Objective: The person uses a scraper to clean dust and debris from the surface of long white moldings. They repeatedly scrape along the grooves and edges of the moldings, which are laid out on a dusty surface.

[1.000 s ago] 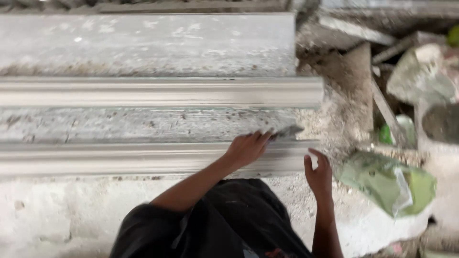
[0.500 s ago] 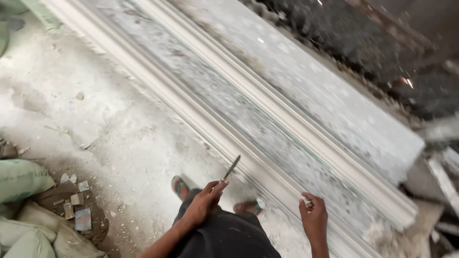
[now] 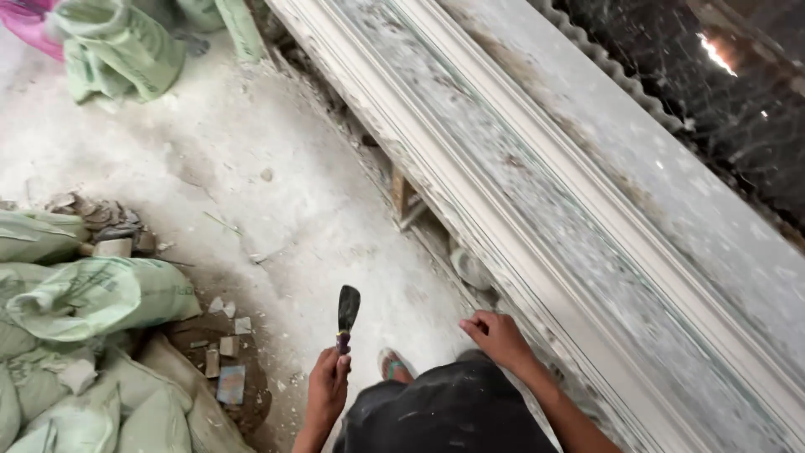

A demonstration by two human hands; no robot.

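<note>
My left hand is closed around the handle of a small dark-bladed scraper, whose blade points up and away over the dusty floor. My right hand holds nothing, its fingers loosely curled beside the near edge of a long white plaster moulding. That moulding lies on a long workbench running diagonally from top centre to bottom right. A second moulding lies parallel farther back. My dark-clothed lap and a sandalled foot show at the bottom.
Green-printed sacks are piled at the lower left, with more sacks at the top left. Broken tile and rubble bits lie by the sacks. A round bowl sits under the bench. The white dusty floor stretches between.
The view has swung left and closer along the bench. My left hand with the scraper has come off the moulding and now hangs over the floor. My right hand stays by the bench edge.
</note>
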